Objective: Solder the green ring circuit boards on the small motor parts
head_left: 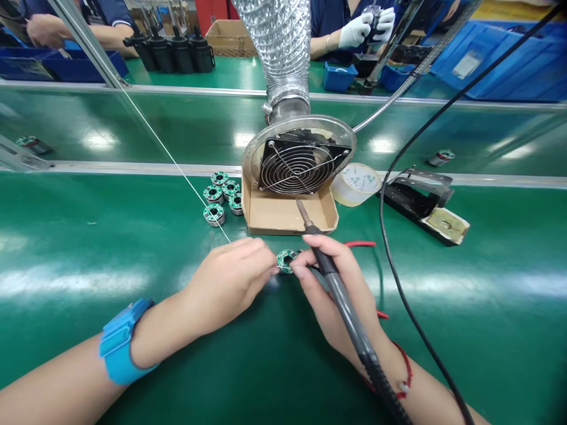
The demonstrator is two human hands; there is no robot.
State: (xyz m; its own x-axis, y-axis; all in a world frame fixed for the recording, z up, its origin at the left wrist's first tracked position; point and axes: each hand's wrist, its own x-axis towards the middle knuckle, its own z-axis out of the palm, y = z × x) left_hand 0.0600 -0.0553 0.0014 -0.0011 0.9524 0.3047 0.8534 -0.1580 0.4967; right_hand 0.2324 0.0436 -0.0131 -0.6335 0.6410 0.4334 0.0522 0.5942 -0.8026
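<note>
**Risk 1:** soldering iron (339, 289) tip sits just above the front lip of the cardboard tray (287, 217). Dropping the tip could scorch the card.
**Risk 2:** red wire (359, 243) lies just beyond the right hand (334, 295). Iron contact could melt its insulation.
**Risk 3:** ring board (286, 261) is small and held only at its edge. A slip could shift it or put the left fingers (266, 264) close to hot metal.
**Risk 4:** solder wire (177, 168) is taut-looking and runs to the back of the left hand (228, 280). A snag could pull that hand off line. Can't tell if it's held.
**Left hand:** forearm angled in from lower left, blue wrist strap (121, 341) on wrist. Fingers closed on the board's left edge.
**Right hand:** comes in from lower right, fingers clenched round the iron, tip pointing forward. Right fingers (301, 270) sit just beside the board; can't tell if touching.
**Ring board location:** mid-counter (88, 354), just in front of the tray.
**Nearby:** five more boards (220, 198) left of the tray, fume fan (299, 162) in it, tape roll (355, 184) to its right.
</note>
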